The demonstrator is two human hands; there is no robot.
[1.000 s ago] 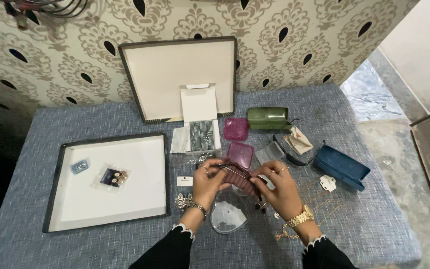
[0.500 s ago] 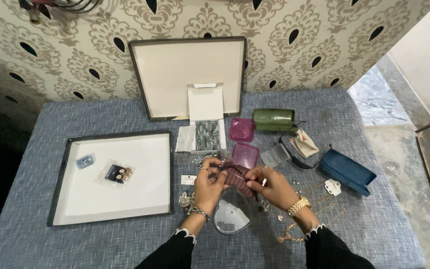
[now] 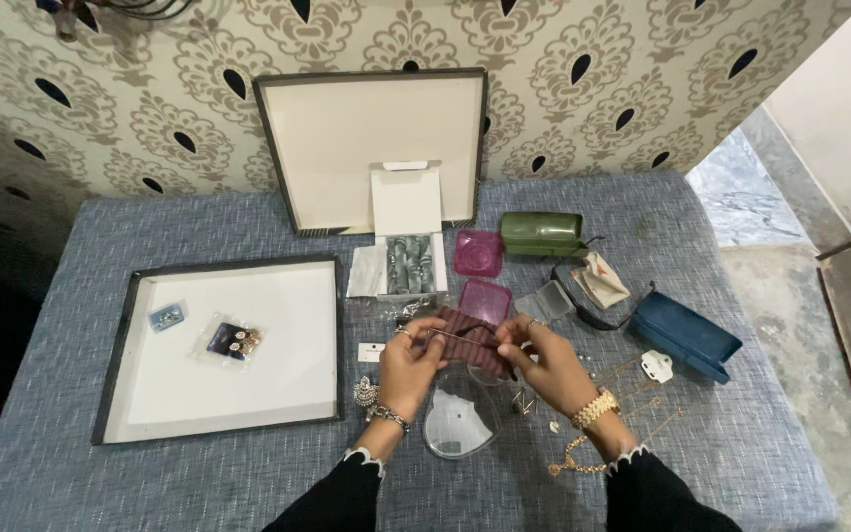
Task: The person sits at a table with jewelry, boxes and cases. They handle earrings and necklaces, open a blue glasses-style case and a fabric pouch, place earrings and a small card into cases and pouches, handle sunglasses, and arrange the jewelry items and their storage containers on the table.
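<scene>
Both hands hold a dark red ribbed pad (image 3: 473,338) with thin dark wire pieces across it, just above the blue-grey table. My left hand (image 3: 409,363) grips its left end, fingers pinched on a wire. My right hand (image 3: 544,363), with a gold watch at the wrist, grips its right end. Below the pad lies a clear plastic lid (image 3: 458,422). Silver earrings (image 3: 365,392) lie left of my left wrist.
A white shallow tray (image 3: 278,384) at left holds two small earring packets. A box lid (image 3: 327,138) leans on the wall. Around are pink plastic cases (image 3: 479,252), a green case (image 3: 542,233), a blue case (image 3: 684,334), sunglasses, and gold chains (image 3: 583,455).
The hands shifted slightly up and together with the ribbed pad; my right hand moved from the pad's lower right to its right end. The camera view also drifted a little.
</scene>
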